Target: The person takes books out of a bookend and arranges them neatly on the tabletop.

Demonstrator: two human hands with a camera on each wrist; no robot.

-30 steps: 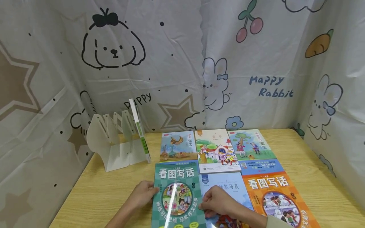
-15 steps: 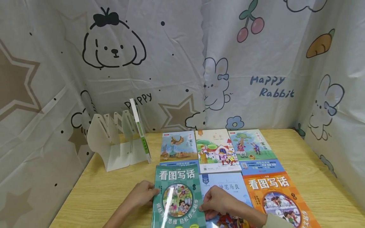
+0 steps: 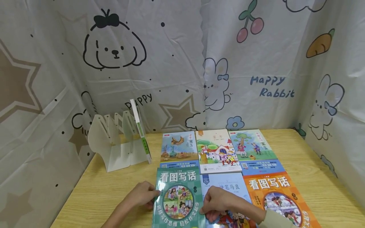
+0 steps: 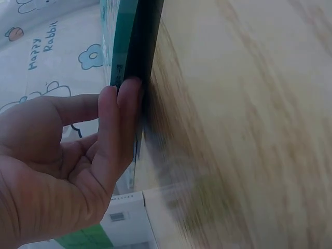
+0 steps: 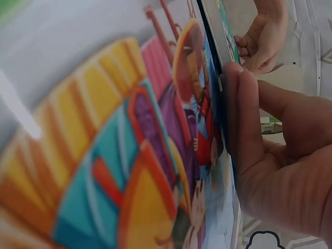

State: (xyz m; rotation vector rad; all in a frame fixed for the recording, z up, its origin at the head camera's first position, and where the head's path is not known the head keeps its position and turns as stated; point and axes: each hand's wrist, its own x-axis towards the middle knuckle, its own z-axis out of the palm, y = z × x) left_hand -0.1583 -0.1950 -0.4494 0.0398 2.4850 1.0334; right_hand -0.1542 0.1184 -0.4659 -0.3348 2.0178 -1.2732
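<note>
A green picture-writing book lies at the near middle of the table, cover up, its lower end cut off by the head view. My left hand pinches its left edge between thumb and fingers. In the left wrist view the fingertips of my left hand are at the edge of the green book. At the opposite edge, my right hand pinches the book, above a blue book that it partly covers. The right wrist view has my right hand at the edge, close over the blue book's colourful cover.
Behind stand three flat books in a row: a blue fable book, a white one and a green-and-blue one. An orange book lies to the right. A cream book rack at left holds an upright book.
The green book has slid slightly toward me, and both hands have kept their grip on its edges. The glare across its cover has faded. The other books have stayed put.
</note>
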